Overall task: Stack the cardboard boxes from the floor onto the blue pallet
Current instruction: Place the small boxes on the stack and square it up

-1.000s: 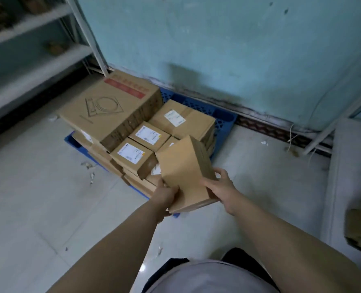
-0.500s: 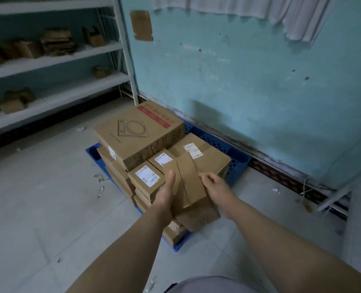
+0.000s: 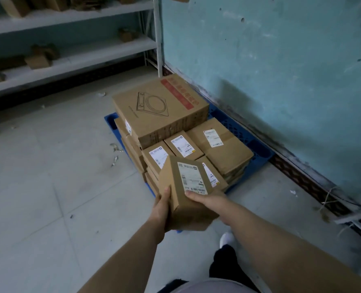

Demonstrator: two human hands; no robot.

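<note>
By one blue pallet (image 3: 257, 149), two hands (image 3: 161, 210) gripping one box (image 3: 191, 180)

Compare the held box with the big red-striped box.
The held box is small; the big box is far wider. The held box bears a white label; the big box, a red stripe. The held box is tilted, gripped by left hand and right hand; the big box lies flat atop the stack. Both are brown cardboard.
</note>
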